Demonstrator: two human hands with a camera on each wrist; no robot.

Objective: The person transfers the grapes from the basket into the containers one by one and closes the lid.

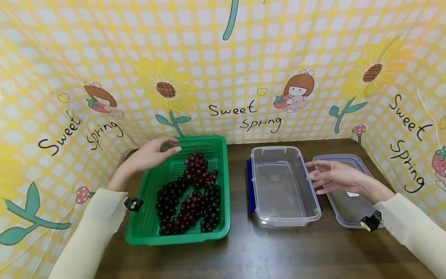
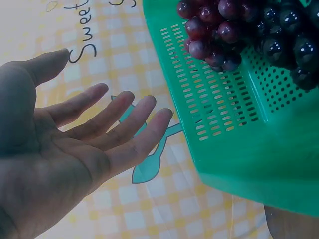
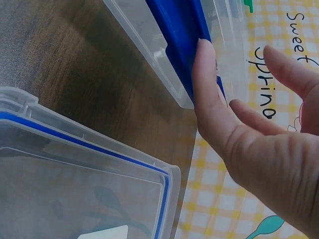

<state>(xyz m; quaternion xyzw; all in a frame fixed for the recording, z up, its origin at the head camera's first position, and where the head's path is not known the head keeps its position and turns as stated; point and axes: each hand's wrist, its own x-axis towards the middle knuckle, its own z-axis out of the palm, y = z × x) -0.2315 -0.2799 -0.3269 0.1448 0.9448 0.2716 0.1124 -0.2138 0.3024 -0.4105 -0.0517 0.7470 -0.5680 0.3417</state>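
My left hand (image 1: pixel 153 154) hovers over the far left corner of a green plastic basket (image 1: pixel 227 186), fingers loosely extended and holding nothing. Inside the basket lie several bunches of grapes, some dark red (image 1: pixel 196 161), some nearly black (image 1: pixel 167 193). In the left wrist view the palm faces up beside the basket's wall. A clear plastic container (image 1: pixel 278 201) stands right of the basket, uncovered and with nothing in it. My right hand (image 1: pixel 339 176) is at its right side with relaxed fingers; in the right wrist view a fingertip lies against the blue latch flap (image 3: pixel 182 40).
A clear lid (image 1: pixel 355 213) with a blue seal and a white label lies on the brown table (image 1: pixel 240 255), partly beneath my right hand. A yellow checked cloth (image 1: pixel 223 77) hangs behind and along both sides, close to the basket.
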